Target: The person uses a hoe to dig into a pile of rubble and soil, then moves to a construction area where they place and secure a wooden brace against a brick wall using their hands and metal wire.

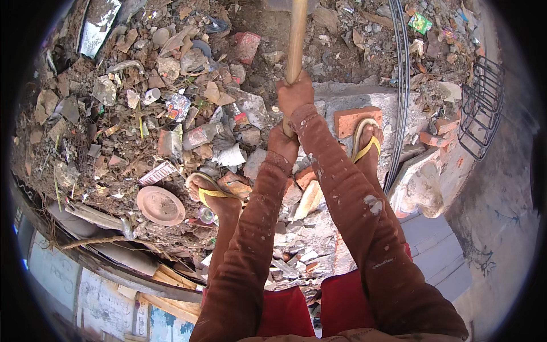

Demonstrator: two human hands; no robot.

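Reaching forward from the lower edge, above red shorts point(288, 313), two arms are covered by paint-flecked brown sleeves point(342, 194). Just beyond the cuffs, a wooden handle point(296, 45) is gripped low on its visible stretch by the left hand point(283, 142), whose fingers are wrapped round it. A little farther up, the same shaft is held by the right hand point(295, 96), its fist likewise curled firmly; nothing else is seen to be held by either. Below, the left sandal point(219, 194), yellow-strapped, is set among loose rubble point(114, 148), and the matching right sandal point(364, 151) is placed by an orange brick point(347, 121). Farthest forward, the tool's flat grey head point(278, 4) is cut off by the top edge, so its full shape and any contact with the soil cannot be told.

Footing could be lost if the broken pieces underfoot were to shift. Bare toes could be struck if the head were swung short or glanced off masonry, and the grey cables or rods point(402, 68) at right could be snagged by a sideways drift.

Print is carried by a red-and-white carton point(158, 172), a clear bottle point(198, 137), a multicoloured wrapper point(178, 107), a red packet point(246, 47) and a green packet point(420, 23), but is too small or creased to be read with certainty.
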